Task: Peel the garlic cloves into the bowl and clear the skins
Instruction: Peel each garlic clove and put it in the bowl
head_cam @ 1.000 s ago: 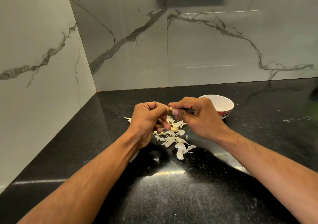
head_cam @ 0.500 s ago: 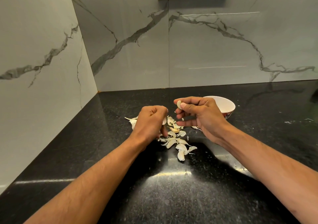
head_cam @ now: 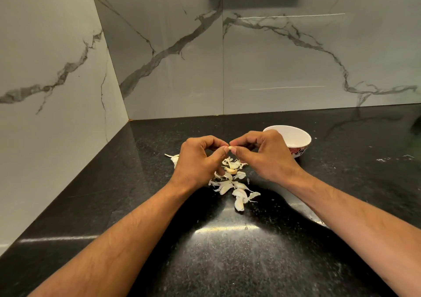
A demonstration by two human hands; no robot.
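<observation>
On the black countertop (head_cam: 227, 262), the bowl (head_cam: 293, 137) waits far right for peeled cloves. Left hand (head_cam: 198, 160) and right hand (head_cam: 264, 155) both pinch one garlic clove (head_cam: 230, 148) above the skins (head_cam: 230, 182), so peelings likely drop there.

The black speckled countertop (head_cam: 127, 207) meets the marble walls in a corner. On it lies a loose pile of garlic skins and cloves (head_cam: 232, 184), with one peeled clove (head_cam: 231, 171) among them. A white bowl (head_cam: 296, 137) stands near the pile, to its right.
</observation>
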